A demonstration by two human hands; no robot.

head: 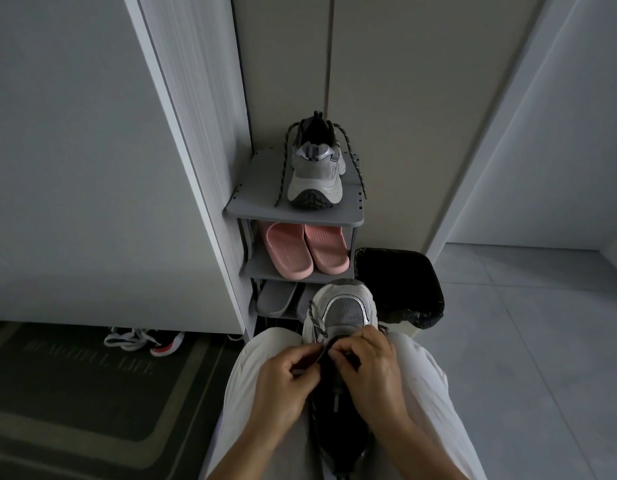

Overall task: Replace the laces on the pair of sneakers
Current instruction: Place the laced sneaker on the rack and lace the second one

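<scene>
Left hand (283,379): fingers curled, pinching the dark tongue edge of the lap sneaker (345,310); we cannot tell if a lace end sits in the pinch.
Lace (314,318): limp speckled cord at the toe-end eyelets; we judge its stiff tip the best hold.
Shelf sneaker (315,178): on top of the shoe rack (293,214), heel toward us, cord dangling.
Lap sneaker: between our knees, toe away; light, soft upper, firm sole, so we would steady it by the sole.
Right hand (369,365): close beside the left, pinching the same edge.
Count: two sneakers, two hands, two pink slippers (307,251).
</scene>
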